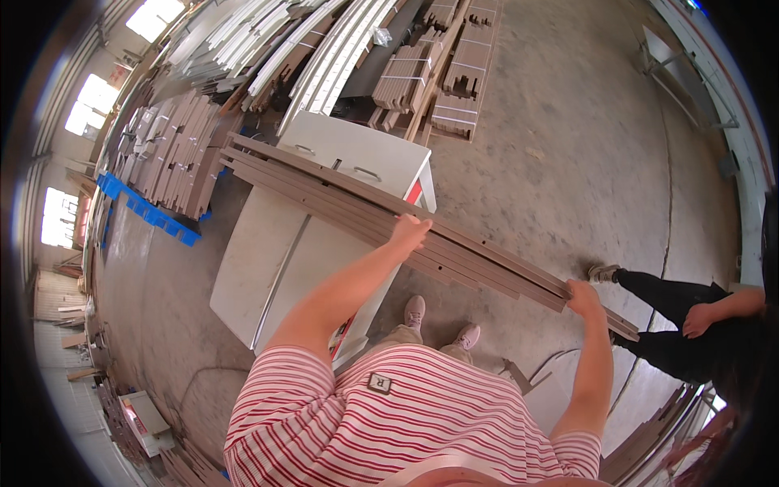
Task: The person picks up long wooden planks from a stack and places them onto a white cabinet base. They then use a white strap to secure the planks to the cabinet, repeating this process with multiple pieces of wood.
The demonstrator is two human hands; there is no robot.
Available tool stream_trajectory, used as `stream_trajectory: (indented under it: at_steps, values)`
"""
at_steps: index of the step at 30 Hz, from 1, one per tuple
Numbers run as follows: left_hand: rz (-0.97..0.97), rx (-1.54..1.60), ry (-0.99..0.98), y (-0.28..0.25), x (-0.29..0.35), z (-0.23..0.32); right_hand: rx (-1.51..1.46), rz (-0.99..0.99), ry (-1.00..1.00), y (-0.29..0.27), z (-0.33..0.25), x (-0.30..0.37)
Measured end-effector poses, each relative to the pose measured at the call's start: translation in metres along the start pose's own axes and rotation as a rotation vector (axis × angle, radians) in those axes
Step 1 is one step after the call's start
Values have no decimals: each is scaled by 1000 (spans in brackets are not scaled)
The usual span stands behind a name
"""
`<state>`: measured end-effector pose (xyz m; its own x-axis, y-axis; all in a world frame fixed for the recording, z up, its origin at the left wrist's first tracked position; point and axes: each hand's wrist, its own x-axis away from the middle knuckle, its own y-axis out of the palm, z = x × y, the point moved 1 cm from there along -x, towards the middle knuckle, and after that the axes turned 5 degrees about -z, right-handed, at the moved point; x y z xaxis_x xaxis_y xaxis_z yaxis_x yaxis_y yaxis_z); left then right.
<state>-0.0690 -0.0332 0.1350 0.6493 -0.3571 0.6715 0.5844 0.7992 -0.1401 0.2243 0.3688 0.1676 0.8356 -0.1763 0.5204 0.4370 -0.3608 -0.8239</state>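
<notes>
Several long brown profiles [357, 217] lie side by side across the light-coloured cabinet [260, 243], their right ends sticking out past it. The farthest brown profile [503, 253] reaches further right than the others and has small holes along it. My left hand [412, 233] is closed over this profile near its middle, fingers curled round the edge. Closer to its right end, my right hand [583, 298] is wrapped round the same profile. The undersides of both grips are hidden.
At the right stands another person in dark trousers [673, 300], close to the profile's end. Bundled profiles on a blue pallet [146, 209] sit at left. Strapped brown stacks [461, 101] and long white profiles [324, 65] lie beyond the cabinet. A metal-framed stand [682, 73] is far right.
</notes>
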Motion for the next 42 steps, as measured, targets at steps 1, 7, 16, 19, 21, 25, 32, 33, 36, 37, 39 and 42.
stream_trajectory:
  at_steps: [1, 7, 16, 19, 21, 25, 32, 33, 36, 37, 39, 42]
  values:
    - [146, -329, 236, -12, 6, -6, 2, -22, 19, 11, 7, -10]
    - [407, -1139, 842, -85, 43, -68, -25, 90, -59, 30, 36, -28]
    - [104, -1539, 632, -102, 36, 5, 88, -37, -98, 22, 19, -21]
    - [23, -1646, 574, -87, 31, 27, 40, -44, -42, 39, 28, -14]
    - [48, -1672, 671, -78, 28, 32, 18, -179, 92, 58, 39, -20]
    - [78, -1601, 788, -83, 30, 14, 134, 18, 95, 58, 24, -25]
    - [88, -1640, 749, -99, 36, 2, 253, 287, 146, 45, -31, 30]
    - [90, -1656, 723, -103, 38, 1, 261, 313, 153, 36, -46, 42]
    - [83, -1679, 678, -107, 37, -2, 190, 503, 128, 39, -78, 76]
    - [84, -1667, 708, -106, 36, -1, 116, 545, 132, 38, -93, 90]
    - [90, -1636, 749, -105, 36, -4, -28, 566, 118, 52, -122, 108]
    - [106, -1632, 730, -111, 36, -10, -147, 562, 21, 82, -153, 123]
